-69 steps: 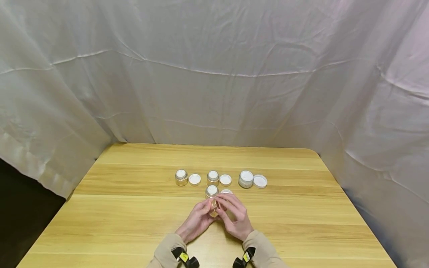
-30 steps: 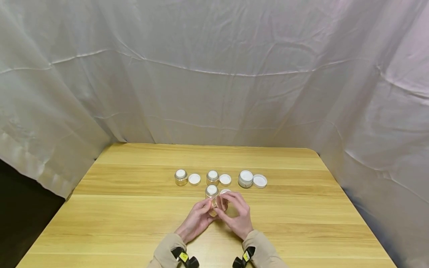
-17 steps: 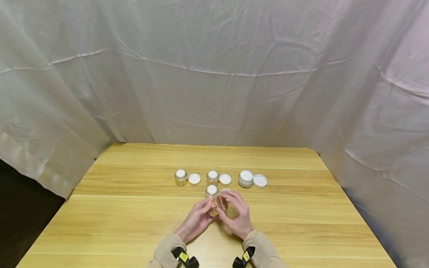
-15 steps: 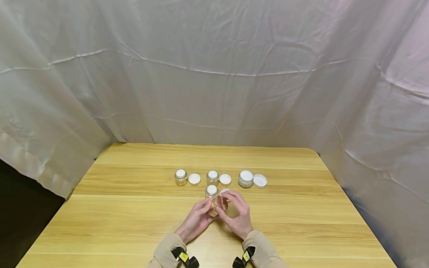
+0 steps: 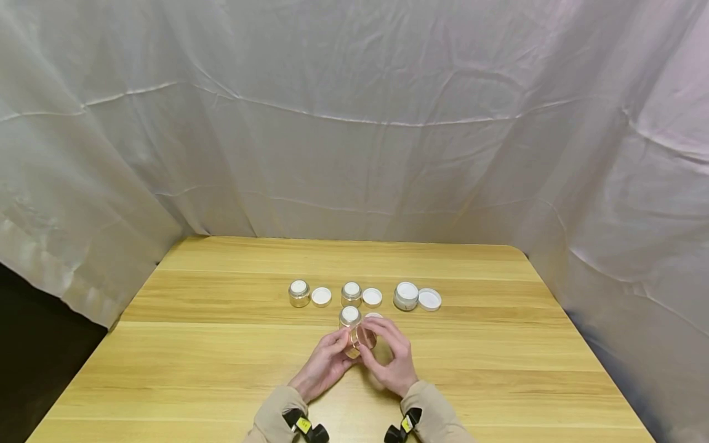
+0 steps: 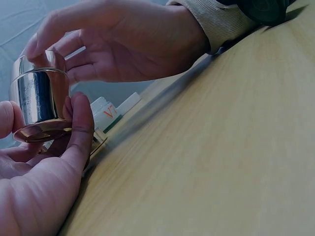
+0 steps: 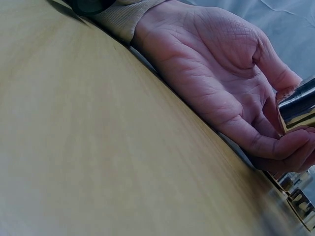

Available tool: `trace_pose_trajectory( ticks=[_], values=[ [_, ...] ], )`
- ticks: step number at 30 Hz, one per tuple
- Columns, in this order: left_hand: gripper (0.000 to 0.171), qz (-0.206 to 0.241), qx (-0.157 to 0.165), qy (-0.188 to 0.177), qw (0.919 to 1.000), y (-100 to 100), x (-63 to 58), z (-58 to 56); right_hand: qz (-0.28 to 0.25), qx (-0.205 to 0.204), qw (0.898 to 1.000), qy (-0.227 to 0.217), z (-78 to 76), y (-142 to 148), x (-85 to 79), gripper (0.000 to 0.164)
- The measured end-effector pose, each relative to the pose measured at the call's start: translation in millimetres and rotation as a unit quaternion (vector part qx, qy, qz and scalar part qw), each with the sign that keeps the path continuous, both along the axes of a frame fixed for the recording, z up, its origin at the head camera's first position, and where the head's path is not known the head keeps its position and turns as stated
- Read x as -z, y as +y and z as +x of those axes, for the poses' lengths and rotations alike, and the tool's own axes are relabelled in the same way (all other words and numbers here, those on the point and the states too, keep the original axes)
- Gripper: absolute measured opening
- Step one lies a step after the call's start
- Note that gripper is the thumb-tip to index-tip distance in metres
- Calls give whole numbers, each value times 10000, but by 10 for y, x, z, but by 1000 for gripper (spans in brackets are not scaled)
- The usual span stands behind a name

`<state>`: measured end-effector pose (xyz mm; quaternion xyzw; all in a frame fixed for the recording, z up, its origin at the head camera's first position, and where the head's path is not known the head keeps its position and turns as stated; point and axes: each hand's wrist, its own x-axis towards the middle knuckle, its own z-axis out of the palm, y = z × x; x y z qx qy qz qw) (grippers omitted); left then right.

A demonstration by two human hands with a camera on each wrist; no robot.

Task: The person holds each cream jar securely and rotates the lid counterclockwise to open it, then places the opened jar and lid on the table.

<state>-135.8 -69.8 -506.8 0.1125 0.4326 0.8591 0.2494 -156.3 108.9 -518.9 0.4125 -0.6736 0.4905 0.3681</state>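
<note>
A shiny gold cream jar (image 5: 352,349) is held tilted above the table in front of me, its gold lid (image 5: 367,336) facing right. My left hand (image 5: 324,367) grips the jar's body from the left, thumb on the near side. With thumb and fingertips, my right hand (image 5: 394,364) pinches the lid's edge. In the left wrist view, a seam shows between the lid (image 6: 42,63) and the mirror-like body (image 6: 42,101). Just beyond my fingers stands a jar with a white top (image 5: 349,315); a white-lined lid (image 5: 373,315) beside it is partly hidden by my right hand.
A row of uncapped jars stands farther back: a gold jar (image 5: 300,296) with its lid (image 5: 321,297), a middle gold jar (image 5: 351,296) with its lid (image 5: 372,298), and a wider pale jar (image 5: 406,299) with its lid (image 5: 429,299). Grey curtain (image 5: 354,154) surrounds the wooden table (image 5: 498,344).
My right hand's fingers have spread and shifted on the lid, leaving more of its gold top showing than 2.3 seconds ago. My left hand keeps its grip on the jar in the same place.
</note>
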Motion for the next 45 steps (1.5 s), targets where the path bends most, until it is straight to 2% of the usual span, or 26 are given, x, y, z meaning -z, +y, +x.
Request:
trace_pose_trajectory(
  ticks=[7,12,18,28,39,45],
  values=[
    [61,15,65,8,10000,-7,5,-4,-171,241,9996,20,-2,-17,-6,43],
    [60,46,74,56,9999,-10,12,-5,-246,77,9997,28,-14,-13,12,40],
    [59,12,96,117,9999,-8,14,-4,-91,-122,9999,54,-11,-6,8,43],
    [62,-126,106,83,9998,-8,7,-4,-196,333,9989,-257,8,-16,17,46],
    [60,-29,34,61,10000,-6,6,0,-87,-104,9999,-37,0,-1,12,45],
    [61,-81,47,53,9999,-6,4,-1,-66,244,9995,-194,23,-13,-11,44]
  ],
)
